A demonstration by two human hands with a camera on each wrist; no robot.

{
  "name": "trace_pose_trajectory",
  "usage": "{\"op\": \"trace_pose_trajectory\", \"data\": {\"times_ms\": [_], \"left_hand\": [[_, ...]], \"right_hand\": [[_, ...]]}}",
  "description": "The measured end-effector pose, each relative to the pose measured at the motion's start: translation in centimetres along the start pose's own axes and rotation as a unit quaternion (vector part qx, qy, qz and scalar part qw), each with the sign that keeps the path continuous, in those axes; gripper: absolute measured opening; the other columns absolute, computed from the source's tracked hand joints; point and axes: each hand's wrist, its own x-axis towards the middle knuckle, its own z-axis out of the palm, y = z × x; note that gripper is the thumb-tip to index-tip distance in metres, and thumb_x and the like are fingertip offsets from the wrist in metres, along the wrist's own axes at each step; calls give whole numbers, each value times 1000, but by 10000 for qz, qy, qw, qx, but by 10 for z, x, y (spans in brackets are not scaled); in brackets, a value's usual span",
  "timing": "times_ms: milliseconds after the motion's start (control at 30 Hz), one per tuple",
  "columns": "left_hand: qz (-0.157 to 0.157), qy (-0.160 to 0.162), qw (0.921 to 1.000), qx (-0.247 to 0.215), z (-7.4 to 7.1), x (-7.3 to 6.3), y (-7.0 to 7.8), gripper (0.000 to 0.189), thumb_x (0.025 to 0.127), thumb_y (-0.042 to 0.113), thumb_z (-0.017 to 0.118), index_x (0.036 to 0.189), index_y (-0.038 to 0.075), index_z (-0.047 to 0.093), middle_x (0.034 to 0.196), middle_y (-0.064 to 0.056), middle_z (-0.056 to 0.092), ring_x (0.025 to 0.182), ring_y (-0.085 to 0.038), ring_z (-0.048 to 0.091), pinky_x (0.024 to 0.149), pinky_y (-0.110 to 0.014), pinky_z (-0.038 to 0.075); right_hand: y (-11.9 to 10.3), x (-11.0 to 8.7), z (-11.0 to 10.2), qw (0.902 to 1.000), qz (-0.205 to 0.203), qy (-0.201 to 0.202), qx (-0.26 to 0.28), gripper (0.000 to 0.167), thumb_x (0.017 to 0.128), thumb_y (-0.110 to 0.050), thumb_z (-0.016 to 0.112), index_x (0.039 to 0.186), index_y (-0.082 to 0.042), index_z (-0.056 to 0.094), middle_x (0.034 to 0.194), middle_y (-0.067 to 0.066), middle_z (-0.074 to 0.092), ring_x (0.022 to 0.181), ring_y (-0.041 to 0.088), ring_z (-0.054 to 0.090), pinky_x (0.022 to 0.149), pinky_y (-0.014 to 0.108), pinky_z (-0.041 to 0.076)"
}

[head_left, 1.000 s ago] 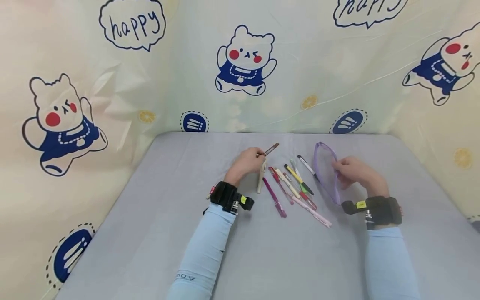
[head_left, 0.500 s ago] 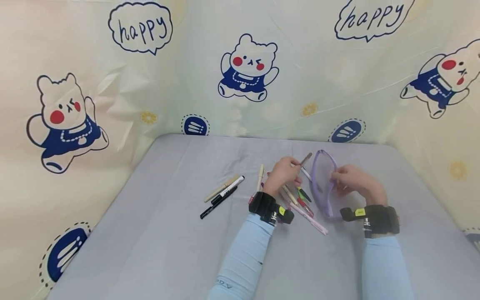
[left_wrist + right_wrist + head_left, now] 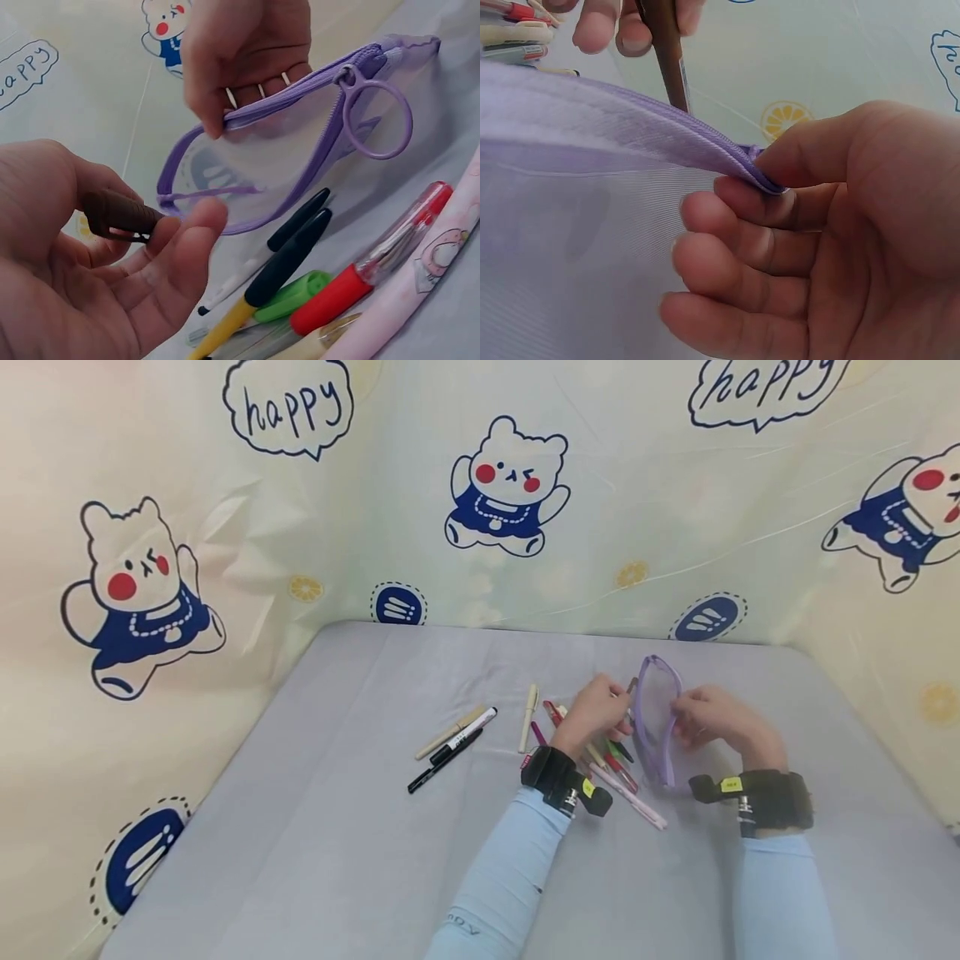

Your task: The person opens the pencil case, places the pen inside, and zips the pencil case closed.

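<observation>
My left hand (image 3: 597, 710) pinches a brown pen (image 3: 124, 214) between thumb and fingers, its far end reaching into the mouth of a purple zip pouch (image 3: 664, 767). The pouch has see-through mesh sides (image 3: 615, 255) and a purple ring (image 3: 379, 120) on its zip pull. Its edge is gripped by my right hand (image 3: 712, 718), thumb on one side and fingers on the other, and the mouth gapes toward the left hand. Below the left hand lie a yellow pen with a dark cap (image 3: 289, 255), a green pen (image 3: 300, 292) and a red pen (image 3: 330, 300).
A pink pen (image 3: 630, 797) lies in front of the pouch, and a cream pen (image 3: 529, 718) left of the pile. Farther left are a tan pen (image 3: 442, 739), a white-and-black marker (image 3: 465, 735) and a black pen (image 3: 442, 764). A printed curtain (image 3: 337, 527) stands behind the table.
The left hand has carried the brown pen rightward from the left side of the pile to the pouch mouth. The right hand still holds the pouch in nearly the same place.
</observation>
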Motion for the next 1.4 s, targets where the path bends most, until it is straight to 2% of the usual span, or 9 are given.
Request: {"op": "trace_pose_trajectory", "data": {"times_ms": [133,233,333,567,733,967,1167,1300,1400], "left_hand": [[26,230,9996,146,5,-2,1,11,96,20,55,104,13,58,80,-3,62,64,-16,61,58,-27,53],[144,475,9987,141,9,-4,2,12,95,24,56,104,16,56,82,2,60,64,-13,59,56,-26,49],[291,578,9976,231,11,-4,4,14,93,28,58,103,18,56,86,4,59,67,-11,58,56,-25,47],[177,364,9970,662,20,3,5,10,93,27,61,92,17,62,79,5,56,66,-11,52,55,-23,41],[288,129,9956,884,25,6,7,20,95,26,60,83,13,67,72,4,58,61,-10,53,53,-22,42],[433,-246,9939,986,28,6,9,12,98,24,56,97,17,66,76,6,65,65,-9,62,59,-22,48],[808,-668,9897,975,17,8,8,17,100,29,53,101,17,66,86,6,66,75,-8,62,65,-22,49],[1003,-932,9861,937,0,8,6,23,102,30,50,107,14,66,93,1,68,78,-9,64,66,-23,52],[1158,-948,9842,941,-16,7,7,26,102,30,49,111,11,65,95,-2,68,78,-9,65,66,-24,54]], "right_hand": [[-2,0,1,9999,-3,-77,67,35,101,-19,42,102,10,61,79,7,67,71,20,65,68,37,58],[-3,0,1,10000,11,-65,73,34,100,-18,41,100,10,61,79,7,67,70,20,65,68,36,58],[-4,0,0,9999,78,-26,84,33,99,-17,41,99,10,61,79,7,68,70,20,65,68,36,57],[-6,2,1,9995,75,-144,254,35,99,-19,41,102,10,60,81,7,69,72,22,65,69,38,57],[-1,4,-2,9987,5,-187,466,34,102,-19,35,101,8,56,79,7,65,70,22,64,69,38,57],[10,0,-9,9968,-131,-298,732,32,107,-23,31,91,-1,49,75,3,55,67,20,61,71,37,54],[18,0,-11,9947,-372,-186,938,37,107,-30,37,87,-4,53,72,1,59,68,22,62,74,37,53],[25,3,-12,9907,-453,-93,1281,39,106,-34,39,85,-6,55,72,0,61,70,20,63,75,37,54],[31,4,-15,9867,-473,-70,1556,38,106,-35,39,85,-9,56,72,-2,60,69,18,63,74,36,55]]}}
